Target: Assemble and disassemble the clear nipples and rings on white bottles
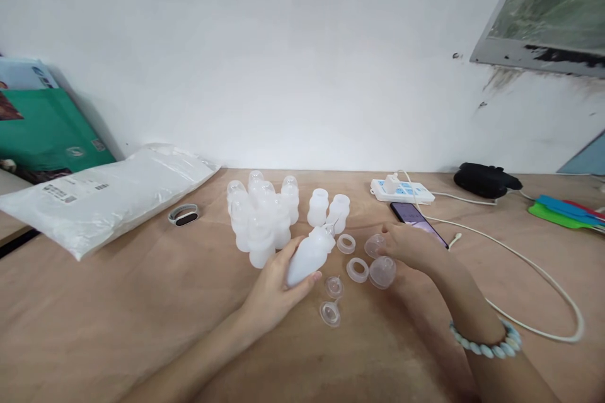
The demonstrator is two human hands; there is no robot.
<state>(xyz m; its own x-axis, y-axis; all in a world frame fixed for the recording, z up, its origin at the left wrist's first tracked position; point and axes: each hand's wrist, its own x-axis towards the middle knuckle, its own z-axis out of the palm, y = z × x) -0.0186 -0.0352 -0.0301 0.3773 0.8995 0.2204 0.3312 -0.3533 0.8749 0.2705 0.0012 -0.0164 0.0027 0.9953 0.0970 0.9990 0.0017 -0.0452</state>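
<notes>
My left hand (271,293) is wrapped round a white baby bottle (308,258), tilted with its clear teat end up to the right. My right hand (409,245) has its fingertips on a clear dome cap (374,245); the fingers are partly hidden. Right beside it rests a second dome cap (382,272). Two translucent collar rings (347,252) lie between the bottle and the caps. Nearer me are two clear silicone teats (334,288). Behind the held bottle stand two uncapped bottles (318,209). Several capped bottles (258,223) are grouped behind my left hand.
A white plastic parcel (113,192) and a fitness band (184,215) lie to the left. Over on the right are a power strip (410,191), a phone (420,221), a looping white cable (534,258), a black case (486,180) and coloured sheets (562,210). A wall (293,75) closes the back.
</notes>
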